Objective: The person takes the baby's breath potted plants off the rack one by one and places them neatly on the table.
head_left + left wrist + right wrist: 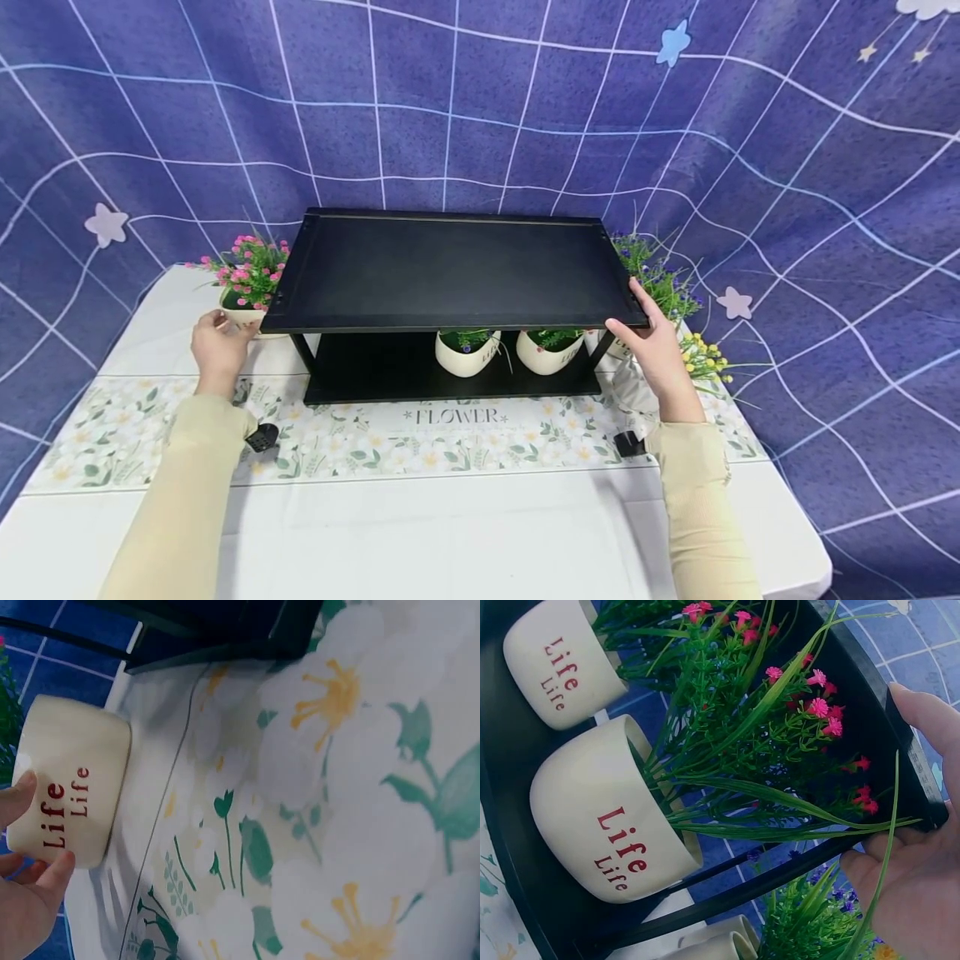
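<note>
At the left end of a black two-tier shelf (457, 271), my left hand (219, 343) grips a cream flowerpot (82, 727) with red "Life" lettering. Pink flowers (251, 271) and green leaves rise from this pot. My right hand (660, 358) holds the front right corner of the shelf's top board, with fingers curled beneath it in the right wrist view. Two more "Life" pots (600, 817) stand on the lower board; their pink-flowered plants (819, 707) are mostly hidden under the top board in the head view.
Beside the shelf's right end stand plants with purple flowers (663, 287) and yellow flowers (703, 360). A printed floral runner (450, 454) with the word "FLOWER" crosses the white tablecloth (465, 533). Behind hangs a blue gridded curtain (480, 100).
</note>
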{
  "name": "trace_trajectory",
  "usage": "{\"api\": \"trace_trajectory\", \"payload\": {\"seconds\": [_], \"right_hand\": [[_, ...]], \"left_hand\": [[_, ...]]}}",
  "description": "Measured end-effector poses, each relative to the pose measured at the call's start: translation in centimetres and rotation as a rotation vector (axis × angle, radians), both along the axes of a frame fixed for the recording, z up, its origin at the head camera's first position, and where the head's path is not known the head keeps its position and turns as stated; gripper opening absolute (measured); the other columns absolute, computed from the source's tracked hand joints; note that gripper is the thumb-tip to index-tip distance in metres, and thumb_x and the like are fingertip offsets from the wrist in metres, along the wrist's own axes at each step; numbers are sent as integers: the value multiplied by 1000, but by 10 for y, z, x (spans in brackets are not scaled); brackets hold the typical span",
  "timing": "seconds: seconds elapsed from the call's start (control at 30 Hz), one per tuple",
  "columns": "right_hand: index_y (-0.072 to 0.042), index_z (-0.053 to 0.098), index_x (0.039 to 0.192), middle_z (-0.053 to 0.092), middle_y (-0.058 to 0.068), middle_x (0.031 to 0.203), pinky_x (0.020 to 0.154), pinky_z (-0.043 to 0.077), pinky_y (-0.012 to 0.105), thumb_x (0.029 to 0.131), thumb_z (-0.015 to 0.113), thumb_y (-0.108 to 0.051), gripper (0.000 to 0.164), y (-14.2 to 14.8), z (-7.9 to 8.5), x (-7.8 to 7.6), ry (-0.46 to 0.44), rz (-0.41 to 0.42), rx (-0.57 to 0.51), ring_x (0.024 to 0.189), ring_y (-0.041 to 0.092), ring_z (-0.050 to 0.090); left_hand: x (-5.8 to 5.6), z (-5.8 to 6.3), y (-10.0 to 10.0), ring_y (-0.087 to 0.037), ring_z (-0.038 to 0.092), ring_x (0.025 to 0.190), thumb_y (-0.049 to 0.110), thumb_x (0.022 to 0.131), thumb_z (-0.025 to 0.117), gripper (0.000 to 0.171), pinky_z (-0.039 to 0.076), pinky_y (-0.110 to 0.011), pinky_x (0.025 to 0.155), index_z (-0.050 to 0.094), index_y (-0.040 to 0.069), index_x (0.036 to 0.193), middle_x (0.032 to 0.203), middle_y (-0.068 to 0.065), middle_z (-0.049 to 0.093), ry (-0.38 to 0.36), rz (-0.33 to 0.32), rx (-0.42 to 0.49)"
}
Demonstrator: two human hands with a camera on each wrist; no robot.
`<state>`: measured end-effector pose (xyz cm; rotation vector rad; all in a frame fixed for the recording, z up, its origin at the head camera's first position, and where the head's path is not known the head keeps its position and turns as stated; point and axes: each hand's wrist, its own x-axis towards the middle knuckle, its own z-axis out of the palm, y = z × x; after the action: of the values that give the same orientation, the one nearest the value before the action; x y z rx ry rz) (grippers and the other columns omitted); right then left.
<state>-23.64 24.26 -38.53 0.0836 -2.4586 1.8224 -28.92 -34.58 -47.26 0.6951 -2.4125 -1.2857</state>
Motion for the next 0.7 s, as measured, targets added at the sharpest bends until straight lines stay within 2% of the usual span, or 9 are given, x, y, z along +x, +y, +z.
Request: {"api": "trace_trajectory", "payload": {"seconds": [0.1, 0.3, 0.53, 0.7], "right_hand": [[-34, 19, 155, 15, 3, 164, 88, 45, 4, 94, 63, -27, 75, 0, 0, 0, -4, -2, 16, 122, 7, 54], [-34, 18, 155, 15, 2, 164, 88, 45, 4, 95, 63, -27, 75, 1, -1, -1, -5, -6, 20, 129, 18, 51], [-32, 19, 155, 14, 5, 164, 90, 45, 4, 95, 63, -23, 75, 1, -1, -2, 1, 7, -30, 139, 30, 40], [-32, 19, 155, 15, 5, 164, 90, 45, 4, 95, 62, -23, 74, 1, -2, -2, 2, 4, -23, 136, 24, 45]], "left_hand": [[5, 2, 2, -36, 41, 138, 21, 92, 63, 71, 38, -44, 114, 29, -4, 148, 151, -23, 37, -19, 18, 70], [18, 3, 12, -26, 38, 142, 28, 94, 61, 71, 39, -36, 114, 27, 5, 152, 155, -11, 36, -2, 65, 164], [35, 15, 32, -25, 40, 141, 23, 95, 60, 67, 37, -34, 116, 28, 6, 151, 154, -11, 38, 42, 93, 188], [50, 22, 49, -24, 41, 141, 22, 95, 59, 64, 38, -35, 115, 31, 7, 150, 153, -11, 40, 99, 97, 207]]}}
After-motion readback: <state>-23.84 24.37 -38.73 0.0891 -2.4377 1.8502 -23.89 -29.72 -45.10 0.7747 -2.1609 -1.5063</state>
